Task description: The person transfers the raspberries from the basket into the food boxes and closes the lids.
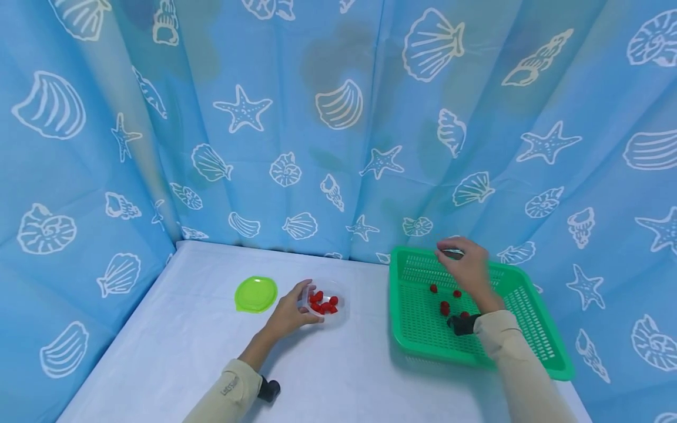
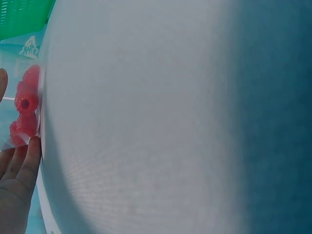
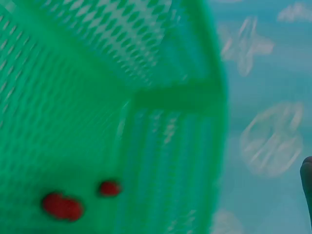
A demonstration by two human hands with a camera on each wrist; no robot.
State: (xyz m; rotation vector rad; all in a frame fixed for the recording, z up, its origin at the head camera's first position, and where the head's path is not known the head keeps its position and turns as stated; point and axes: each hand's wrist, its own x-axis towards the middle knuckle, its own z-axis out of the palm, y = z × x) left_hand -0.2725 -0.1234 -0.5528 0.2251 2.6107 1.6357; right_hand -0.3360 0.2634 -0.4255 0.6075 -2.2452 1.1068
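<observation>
My left hand (image 1: 291, 309) grips the side of a small clear plastic container (image 1: 344, 302), thumb on the near side and fingers on the far side. Several raspberries (image 1: 324, 304) lie inside it; the left wrist view shows these raspberries (image 2: 26, 100) through the clear wall, with fingers (image 2: 30, 163) against the container. Over the back part of a green basket (image 1: 399, 305), my right hand (image 1: 469, 267) is raised with bent fingers and a gap between thumb and forefinger. I see nothing held there. Several loose raspberries (image 1: 445, 308) lie on the basket floor below. Only a fingertip (image 3: 307, 175) shows in the right wrist view.
A light green lid (image 1: 256, 294) lies on the white tablecloth (image 1: 185, 317), left of the container. Behind the table hangs a blue curtain (image 1: 296, 129) with white shell prints. The basket stands at the table's right side, its perforated walls rising around the raspberries.
</observation>
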